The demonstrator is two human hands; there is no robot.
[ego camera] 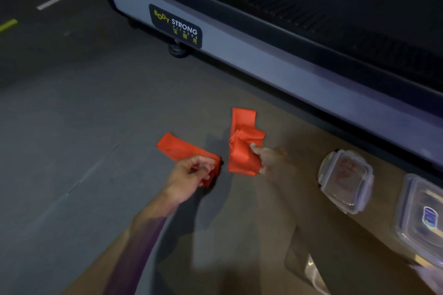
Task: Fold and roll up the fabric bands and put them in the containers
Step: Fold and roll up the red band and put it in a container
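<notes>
Two red fabric bands are held above the grey floor. My left hand (191,175) pinches the near end of one flat red band (179,147), which sticks out to the upper left. My right hand (266,159) grips a bunched, partly folded red band (242,141), thumb on its front, with one end standing up and another hanging down. A closed clear container (345,181) with something red inside lies to the right of my right hand. A second clear lidded container (424,220) sits at the right edge.
A large black and grey fitness machine (263,55) with a "Body Strong" label runs across the top and right. One of its rubber feet (178,51) stands on the floor. Brown cardboard (239,235) lies under my arms. White and yellow floor lines mark the upper left.
</notes>
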